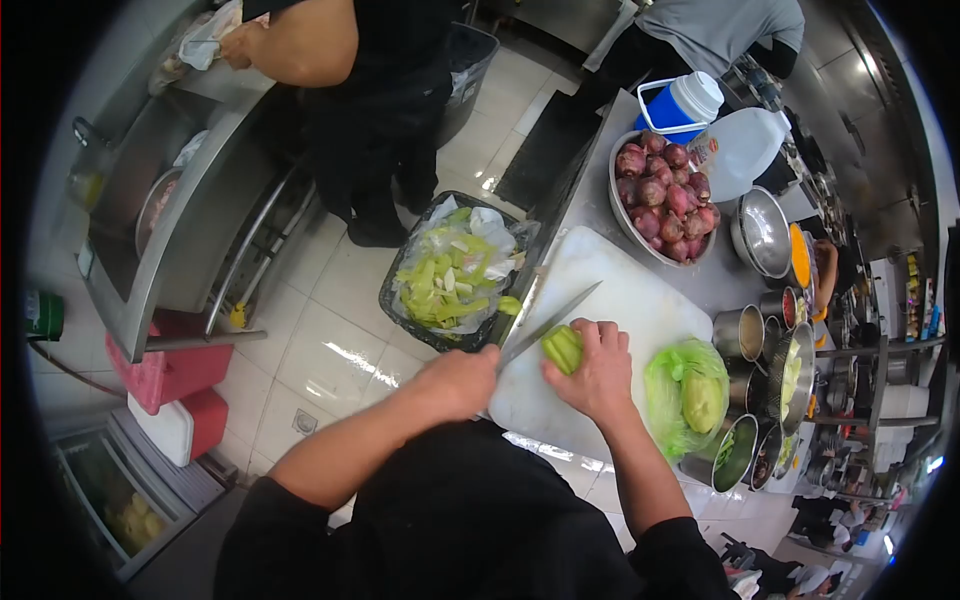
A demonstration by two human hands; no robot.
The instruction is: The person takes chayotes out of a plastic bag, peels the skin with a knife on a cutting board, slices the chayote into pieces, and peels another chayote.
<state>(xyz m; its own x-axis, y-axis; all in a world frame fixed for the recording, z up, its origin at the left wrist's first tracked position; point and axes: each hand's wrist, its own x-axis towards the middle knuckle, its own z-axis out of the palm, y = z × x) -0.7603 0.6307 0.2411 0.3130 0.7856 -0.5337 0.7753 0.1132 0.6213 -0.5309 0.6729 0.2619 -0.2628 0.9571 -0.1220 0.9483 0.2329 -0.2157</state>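
My left hand [465, 382] is closed round the handle of a kitchen knife [548, 325], its blade slanting over the left part of a white cutting board [620, 270]. Just right of the blade, my right hand [598, 372] grips a ribbed green vegetable [563, 349] that looks like a chayote, on the board. The fingers cover part of it. Near my right wrist, a thin green plastic bag [665, 400] lies at the board's edge with a larger pale green vegetable [703, 402] in it. A green piece [510, 305] rests by the board's left edge.
A lined bin [385, 290] of green peelings stands left of the counter. Beyond the board are a bowl of red onions [665, 195], a plastic jug [745, 150] and a blue cooler jug [680, 105]. Several metal pots [738, 335] line the right. A co-worker [370, 130] stands by the sink.
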